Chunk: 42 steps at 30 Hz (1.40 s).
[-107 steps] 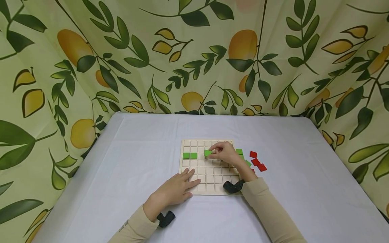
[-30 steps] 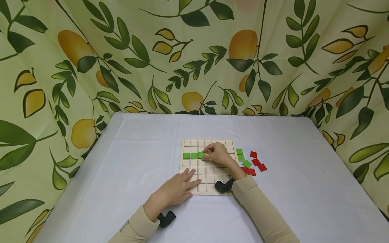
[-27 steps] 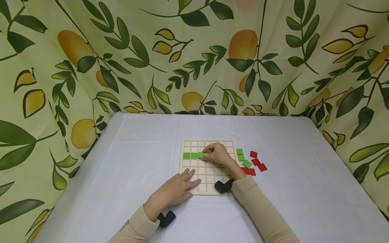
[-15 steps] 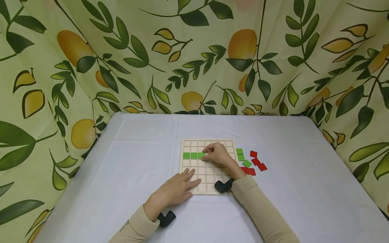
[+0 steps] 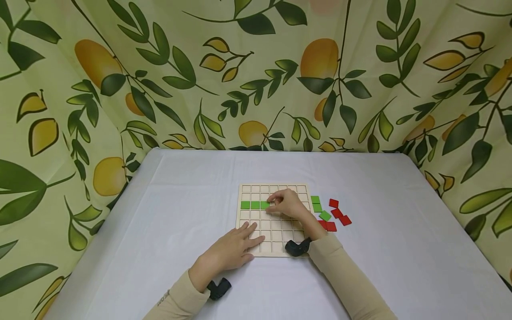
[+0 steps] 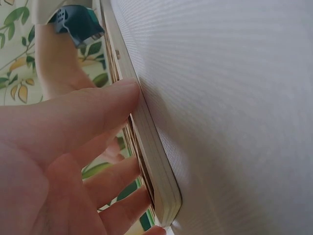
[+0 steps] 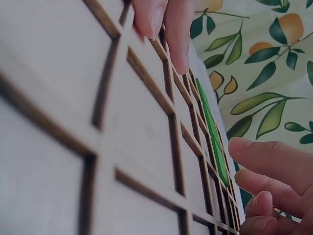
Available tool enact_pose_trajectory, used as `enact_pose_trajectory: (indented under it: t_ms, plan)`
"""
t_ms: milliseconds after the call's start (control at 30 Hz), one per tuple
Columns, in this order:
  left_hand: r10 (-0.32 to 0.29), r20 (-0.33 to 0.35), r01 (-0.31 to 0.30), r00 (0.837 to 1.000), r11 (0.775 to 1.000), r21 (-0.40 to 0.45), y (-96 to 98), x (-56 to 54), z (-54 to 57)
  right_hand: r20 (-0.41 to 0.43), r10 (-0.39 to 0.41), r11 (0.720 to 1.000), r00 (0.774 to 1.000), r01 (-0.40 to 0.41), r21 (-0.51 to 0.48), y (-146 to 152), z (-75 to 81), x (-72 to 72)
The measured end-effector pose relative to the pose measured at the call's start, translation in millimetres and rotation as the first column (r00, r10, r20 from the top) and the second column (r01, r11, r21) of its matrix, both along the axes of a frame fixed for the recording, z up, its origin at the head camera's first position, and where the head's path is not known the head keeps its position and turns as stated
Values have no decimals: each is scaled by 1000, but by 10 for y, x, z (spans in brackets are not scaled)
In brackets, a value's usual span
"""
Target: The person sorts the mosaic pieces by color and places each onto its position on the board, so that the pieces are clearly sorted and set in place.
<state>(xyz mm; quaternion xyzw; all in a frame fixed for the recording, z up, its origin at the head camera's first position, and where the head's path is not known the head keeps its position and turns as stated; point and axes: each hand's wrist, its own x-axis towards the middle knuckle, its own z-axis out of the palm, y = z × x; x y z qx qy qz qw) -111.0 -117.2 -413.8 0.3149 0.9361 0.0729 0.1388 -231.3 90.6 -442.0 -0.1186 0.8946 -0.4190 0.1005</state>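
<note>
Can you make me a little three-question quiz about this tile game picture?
1. How many green tiles sit in a row on the wooden grid board?
2. True or false: the left hand rests flat on the board's near left corner.
3. Which loose tiles lie farther from the board: the loose green tiles or the red tiles?

Key:
1. Three.
2. True.
3. The red tiles; the loose green ones lie right beside the board's edge. The right hand is over the board, next to the green row.
</note>
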Motion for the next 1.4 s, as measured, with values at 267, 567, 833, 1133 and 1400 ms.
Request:
enact_pose_trajectory:
  t_ms: [267, 567, 833, 1133, 1400]
  plan:
    - [3, 7, -3, 1000, 1000, -9, 4, 0, -5, 18, -8, 1000, 1000, 8, -12, 56, 43, 55]
    - [10, 5, -10, 1000, 1000, -5, -4, -15, -23, 8, -1, 1000, 1000, 1, -6, 139, 44, 105]
    - [9, 4, -9, 1000, 1000, 4, -3, -2, -18, 1, -1, 999, 1000, 1, -51, 265, 66, 190]
    - [11, 6, -11, 1000, 1000, 13, -3, -5, -14, 2, 11, 996, 1000, -10, -90, 415, 84, 273]
    - [10, 5, -10, 1000, 1000, 12, 2, -4, -15, 7, -29, 998, 1000, 29, -63, 559, 62, 336]
